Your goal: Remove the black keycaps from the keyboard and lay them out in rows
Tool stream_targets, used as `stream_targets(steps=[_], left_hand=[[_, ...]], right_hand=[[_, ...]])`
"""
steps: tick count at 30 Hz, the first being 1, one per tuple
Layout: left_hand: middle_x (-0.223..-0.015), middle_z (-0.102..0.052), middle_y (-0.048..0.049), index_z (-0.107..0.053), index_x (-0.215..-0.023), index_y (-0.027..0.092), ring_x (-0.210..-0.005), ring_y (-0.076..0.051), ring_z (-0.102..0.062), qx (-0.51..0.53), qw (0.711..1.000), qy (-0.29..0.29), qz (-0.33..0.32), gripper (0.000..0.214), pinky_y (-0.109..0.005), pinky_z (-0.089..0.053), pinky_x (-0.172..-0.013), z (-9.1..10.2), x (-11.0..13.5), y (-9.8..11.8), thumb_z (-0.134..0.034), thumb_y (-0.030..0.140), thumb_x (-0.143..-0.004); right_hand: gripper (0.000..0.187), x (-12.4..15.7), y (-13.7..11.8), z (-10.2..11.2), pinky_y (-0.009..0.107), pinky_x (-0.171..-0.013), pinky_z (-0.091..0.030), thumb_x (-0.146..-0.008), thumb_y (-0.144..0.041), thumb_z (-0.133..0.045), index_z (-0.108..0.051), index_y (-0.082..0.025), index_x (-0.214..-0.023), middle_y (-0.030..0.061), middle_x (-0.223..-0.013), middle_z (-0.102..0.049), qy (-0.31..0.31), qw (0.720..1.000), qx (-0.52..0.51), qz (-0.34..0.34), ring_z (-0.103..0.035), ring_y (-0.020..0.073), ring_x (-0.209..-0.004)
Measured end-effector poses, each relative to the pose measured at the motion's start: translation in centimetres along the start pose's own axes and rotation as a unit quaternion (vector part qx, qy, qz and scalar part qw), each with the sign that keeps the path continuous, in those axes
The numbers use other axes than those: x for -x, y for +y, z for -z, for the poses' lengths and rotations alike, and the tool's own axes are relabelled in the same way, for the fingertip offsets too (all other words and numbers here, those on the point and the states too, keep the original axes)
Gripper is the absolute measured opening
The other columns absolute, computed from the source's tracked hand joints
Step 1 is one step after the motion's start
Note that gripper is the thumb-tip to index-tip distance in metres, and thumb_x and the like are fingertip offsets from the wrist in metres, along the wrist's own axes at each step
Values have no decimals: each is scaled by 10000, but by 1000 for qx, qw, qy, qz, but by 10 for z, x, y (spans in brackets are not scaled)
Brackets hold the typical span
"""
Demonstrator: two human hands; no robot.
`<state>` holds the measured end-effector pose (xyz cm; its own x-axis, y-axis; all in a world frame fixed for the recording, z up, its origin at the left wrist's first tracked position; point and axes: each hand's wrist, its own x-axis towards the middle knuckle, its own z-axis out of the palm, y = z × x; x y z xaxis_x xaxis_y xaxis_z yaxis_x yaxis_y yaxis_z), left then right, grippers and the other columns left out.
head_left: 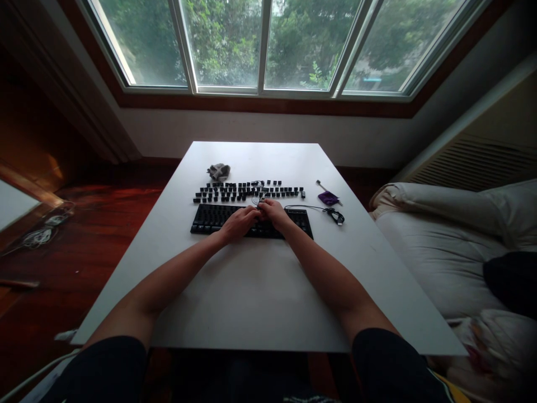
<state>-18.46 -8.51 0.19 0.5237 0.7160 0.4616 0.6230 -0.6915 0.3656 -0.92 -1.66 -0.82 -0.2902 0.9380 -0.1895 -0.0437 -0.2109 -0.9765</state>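
A black keyboard [210, 217] lies flat on the white table, and both my hands meet over its middle. My left hand [242, 221] rests on the keys with its fingers bent and drawn together toward the right fingertips. What it grips, if anything, is hidden. Pinched at the fingertips of my right hand [272, 212] is a small thin-wired tool [257, 201], too small to make out fully. Just behind the keyboard, loose black keycaps [232, 193] stand in several rows. The keyboard's middle keys are covered by my hands.
A crumpled grey cloth [218, 172] lies behind the keycaps. To the right are a purple pouch [328, 197], a small brush-like stick [321, 184] and a coiled black cable [334, 215]. The white table [251, 296] stands before a window, beside a pale sofa [436, 246].
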Motion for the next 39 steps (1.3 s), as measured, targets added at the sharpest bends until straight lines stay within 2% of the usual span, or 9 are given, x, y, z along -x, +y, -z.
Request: stream_targets(steps=[9, 13, 16, 19, 21, 24, 28, 35, 39], left_hand=[[-1206, -636, -86, -594, -1251, 235, -1044, -222, -632, -7, 1000, 6, -6, 299, -354, -493, -955, -2, -1, -2, -524, 175, -967], [-1204, -650, -83, -624, -1235, 241, -1007, -216, -638, 3, 1000, -5, -10, 300, -351, -495, -935, -1, -5, -4, -551, 179, -951], [-1162, -663, -62, -649, -1193, 245, -908, -182, -641, 63, 998, 2, 17, 271, -326, -516, -870, 0, -6, -8, -588, 195, -934], [-1087, -666, -51, -654, -1164, 226, -820, -155, -632, 128, 989, 47, 64, 254, -303, -532, -798, -1, -6, -9, -615, 198, -915], [-1106, -661, -58, -662, -1149, 224, -869, -164, -642, 134, 987, 64, 66, 233, -307, -535, -821, -3, -5, -6, -597, 197, -927], [-1178, -651, -64, -673, -1151, 244, -1020, -183, -646, 98, 992, 61, 45, 226, -319, -518, -923, -5, -2, -1, -533, 211, -976], [-1208, -655, -63, -675, -1163, 251, -1085, -191, -648, 65, 997, 45, 21, 237, -325, -511, -965, -7, 0, -2, -525, 211, -984], [-1190, -667, -66, -697, -1137, 253, -1085, -206, -650, 70, 997, 34, 6, 235, -348, -517, -964, -3, 2, -7, -547, 197, -965], [-1171, -677, -66, -688, -1176, 251, -1071, -214, -641, 55, 998, 34, 18, 265, -368, -494, -991, -2, 2, -4, -538, 191, -965]], right_hand=[[135, -3, -1, 4, 144, -371, -371, -821, -248, -665, -564, -179, -764, -36, -538, -568, 17, 999, -19, -26, -545, 80, -444], [137, -2, 1, 1, 144, -350, -309, -812, -245, -654, -549, -185, -749, -55, -517, -530, 28, 999, -14, -10, -502, 68, -417], [160, -2, 1, 0, 147, -351, -297, -807, -280, -659, -534, -194, -759, -60, -540, -542, 20, 1000, 4, 22, -516, 69, -425], [199, -1, -2, 1, 148, -364, -311, -813, -329, -665, -513, -203, -787, -48, -588, -588, 5, 998, 7, 60, -570, 82, -466], [204, 0, -4, 3, 152, -374, -333, -819, -334, -663, -508, -204, -791, -46, -592, -593, -6, 997, 12, 70, -570, 85, -473], [177, 1, -5, 4, 160, -394, -388, -829, -310, -654, -524, -198, -788, -46, -574, -577, -12, 998, 21, 50, -549, 86, -475], [138, 4, -2, 3, 178, -465, -489, -843, -294, -642, -549, -192, -827, -37, -625, -600, -5, 1000, -1, 15, -579, 93, -530], [148, 5, -1, -2, 176, -430, -475, -854, -319, -625, -527, -209, -838, -44, -626, -579, 16, 999, 21, 30, -551, 96, -524], [160, 4, 0, -3, 180, -420, -480, -858, -350, -628, -537, -219, -875, -46, -647, -571, 15, 997, 46, 52, -551, 101, -530]])
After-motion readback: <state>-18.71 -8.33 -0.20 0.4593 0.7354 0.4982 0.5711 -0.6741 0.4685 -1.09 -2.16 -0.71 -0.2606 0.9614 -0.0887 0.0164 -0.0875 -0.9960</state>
